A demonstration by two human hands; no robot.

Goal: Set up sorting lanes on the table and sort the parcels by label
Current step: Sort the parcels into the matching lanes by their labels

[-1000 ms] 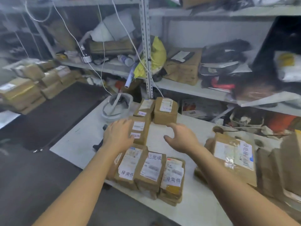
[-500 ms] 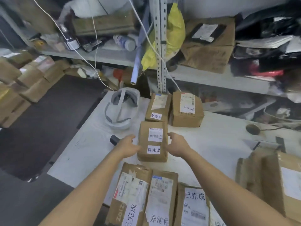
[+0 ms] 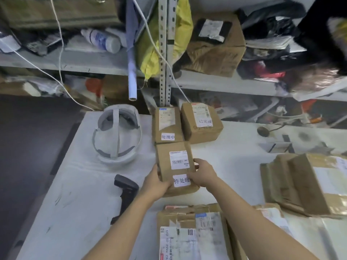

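A brown parcel labelled 待处理 (image 3: 173,156) lies on the white table (image 3: 75,184) in the middle. My left hand (image 3: 155,182) grips its left near edge and my right hand (image 3: 201,173) grips its right side, fingers curled over the top. Just behind it sit a parcel labelled 处理中 (image 3: 167,124) and, to its right, a parcel labelled 已完成 (image 3: 201,122). More labelled parcels (image 3: 191,233) lie at the near edge between my forearms.
A white headset (image 3: 116,136) rests at the left of the table, a black barcode scanner (image 3: 125,192) nearer me. Large taped cardboard parcels (image 3: 300,184) sit at the right. Metal shelving (image 3: 165,53) crammed with boxes and bags stands behind the table.
My hands have closed in from beside the 待处理 parcel and now grip it on both sides. The view has moved closer and lower over the table.
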